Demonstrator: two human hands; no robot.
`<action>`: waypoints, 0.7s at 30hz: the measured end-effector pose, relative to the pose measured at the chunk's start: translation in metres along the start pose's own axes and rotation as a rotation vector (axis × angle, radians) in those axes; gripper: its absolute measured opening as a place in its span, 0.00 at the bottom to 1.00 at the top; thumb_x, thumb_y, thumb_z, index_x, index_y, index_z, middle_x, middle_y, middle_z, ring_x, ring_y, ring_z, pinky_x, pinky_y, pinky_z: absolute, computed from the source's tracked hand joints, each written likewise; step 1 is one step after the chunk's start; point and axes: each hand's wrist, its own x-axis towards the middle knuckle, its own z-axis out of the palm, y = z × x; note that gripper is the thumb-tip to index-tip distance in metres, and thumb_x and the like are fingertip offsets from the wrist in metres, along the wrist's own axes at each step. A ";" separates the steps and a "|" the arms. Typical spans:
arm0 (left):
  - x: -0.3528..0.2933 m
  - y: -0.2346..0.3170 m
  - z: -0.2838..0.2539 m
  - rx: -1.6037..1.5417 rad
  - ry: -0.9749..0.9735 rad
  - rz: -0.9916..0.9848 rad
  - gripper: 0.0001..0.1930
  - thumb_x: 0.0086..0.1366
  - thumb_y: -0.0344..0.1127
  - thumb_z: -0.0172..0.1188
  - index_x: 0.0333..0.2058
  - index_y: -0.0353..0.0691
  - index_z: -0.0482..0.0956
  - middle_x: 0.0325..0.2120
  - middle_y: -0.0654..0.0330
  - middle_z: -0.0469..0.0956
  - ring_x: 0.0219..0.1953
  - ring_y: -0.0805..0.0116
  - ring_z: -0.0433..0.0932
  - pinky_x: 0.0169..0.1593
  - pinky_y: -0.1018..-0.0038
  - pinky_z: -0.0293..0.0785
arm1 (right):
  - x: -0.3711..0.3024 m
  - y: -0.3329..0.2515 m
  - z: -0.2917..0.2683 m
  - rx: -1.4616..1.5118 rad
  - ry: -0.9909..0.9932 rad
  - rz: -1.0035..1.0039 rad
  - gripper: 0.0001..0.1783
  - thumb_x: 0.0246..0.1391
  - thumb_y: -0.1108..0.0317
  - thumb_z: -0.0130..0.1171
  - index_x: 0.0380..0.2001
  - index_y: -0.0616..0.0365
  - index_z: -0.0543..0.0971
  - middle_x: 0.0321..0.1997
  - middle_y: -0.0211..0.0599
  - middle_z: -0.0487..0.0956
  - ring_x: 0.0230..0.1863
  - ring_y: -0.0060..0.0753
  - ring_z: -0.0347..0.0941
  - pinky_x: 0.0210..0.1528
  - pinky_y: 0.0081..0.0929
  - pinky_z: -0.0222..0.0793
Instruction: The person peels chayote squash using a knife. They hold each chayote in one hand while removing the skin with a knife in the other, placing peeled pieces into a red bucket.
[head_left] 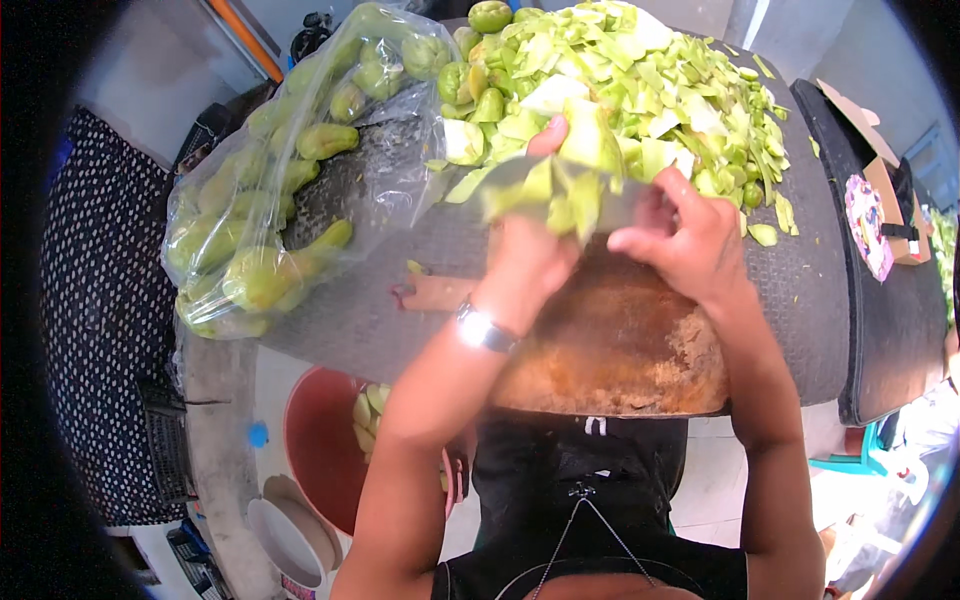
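Observation:
Both of my hands are raised over a worn wooden board (640, 350), blurred by motion. A broad grey knife blade (505, 185) reaches leftward from my right hand (690, 235), whose fingers are bent at its right end; the handle is hidden. Strips of green peel (560, 200) lie against the blade. My left hand (530, 255), wearing a watch, is closed just below it, with one digit showing beyond the blade against a pale green chayote piece (592, 135). Behind is a large heap of green peels and chayote pieces (640, 70).
A clear plastic bag (240, 220) of whole chayotes lies at the left of the dark table (810, 330). A flat light-brown strip (440, 293) is beside the board. Below left stand a red tub (320, 450) with pale pieces and a white basin (285, 535). An open carton (905, 220) is at right.

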 end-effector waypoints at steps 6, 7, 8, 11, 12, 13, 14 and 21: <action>0.000 0.002 -0.011 -0.011 -0.029 -0.046 0.28 0.75 0.57 0.54 0.63 0.43 0.75 0.52 0.57 0.82 0.52 0.62 0.82 0.60 0.61 0.77 | -0.001 -0.006 0.000 -0.004 -0.011 -0.073 0.36 0.41 0.30 0.76 0.31 0.51 0.77 0.18 0.29 0.80 0.18 0.37 0.80 0.23 0.33 0.75; -0.001 0.003 -0.010 -0.012 -0.030 -0.049 0.28 0.75 0.57 0.54 0.63 0.43 0.75 0.52 0.57 0.82 0.52 0.62 0.82 0.60 0.61 0.77 | -0.002 -0.006 0.000 -0.006 -0.010 -0.071 0.36 0.41 0.30 0.76 0.31 0.51 0.77 0.18 0.29 0.80 0.18 0.37 0.80 0.23 0.33 0.75; -0.001 0.004 -0.009 -0.069 -0.037 -0.057 0.26 0.75 0.54 0.55 0.62 0.43 0.75 0.51 0.59 0.81 0.52 0.65 0.81 0.58 0.66 0.77 | -0.003 -0.008 0.000 -0.016 -0.029 -0.051 0.36 0.41 0.30 0.76 0.31 0.52 0.77 0.18 0.28 0.80 0.18 0.37 0.80 0.23 0.32 0.74; -0.001 0.006 -0.012 -0.074 -0.058 -0.089 0.26 0.75 0.54 0.55 0.63 0.43 0.74 0.53 0.60 0.80 0.53 0.66 0.80 0.59 0.66 0.76 | -0.001 -0.010 -0.005 -0.015 -0.052 -0.073 0.36 0.41 0.30 0.76 0.31 0.52 0.77 0.18 0.28 0.79 0.18 0.37 0.79 0.24 0.32 0.75; -0.001 0.007 -0.012 -0.015 -0.071 -0.126 0.29 0.75 0.57 0.53 0.63 0.42 0.73 0.56 0.58 0.80 0.54 0.63 0.80 0.63 0.60 0.75 | -0.001 -0.010 -0.005 -0.003 -0.054 -0.101 0.36 0.42 0.29 0.76 0.31 0.52 0.77 0.18 0.28 0.79 0.18 0.37 0.79 0.24 0.33 0.75; -0.003 0.005 -0.010 -0.012 -0.069 -0.131 0.29 0.75 0.57 0.53 0.63 0.42 0.73 0.56 0.58 0.80 0.54 0.63 0.80 0.63 0.60 0.75 | 0.000 -0.006 -0.005 0.000 -0.053 -0.095 0.36 0.42 0.29 0.76 0.31 0.52 0.77 0.18 0.28 0.79 0.18 0.37 0.79 0.24 0.33 0.75; -0.006 0.001 -0.005 0.037 -0.036 -0.021 0.29 0.75 0.57 0.54 0.63 0.42 0.74 0.55 0.58 0.81 0.53 0.63 0.81 0.62 0.61 0.76 | 0.005 0.002 -0.005 0.091 -0.075 0.050 0.37 0.42 0.29 0.75 0.31 0.53 0.77 0.19 0.29 0.80 0.19 0.37 0.80 0.25 0.33 0.76; -0.009 0.010 0.002 -0.009 -0.118 -0.128 0.29 0.75 0.56 0.55 0.63 0.40 0.74 0.55 0.58 0.81 0.54 0.64 0.81 0.61 0.62 0.77 | -0.002 -0.008 -0.013 0.091 -0.183 0.062 0.37 0.42 0.29 0.75 0.34 0.53 0.79 0.20 0.34 0.81 0.23 0.40 0.83 0.28 0.35 0.77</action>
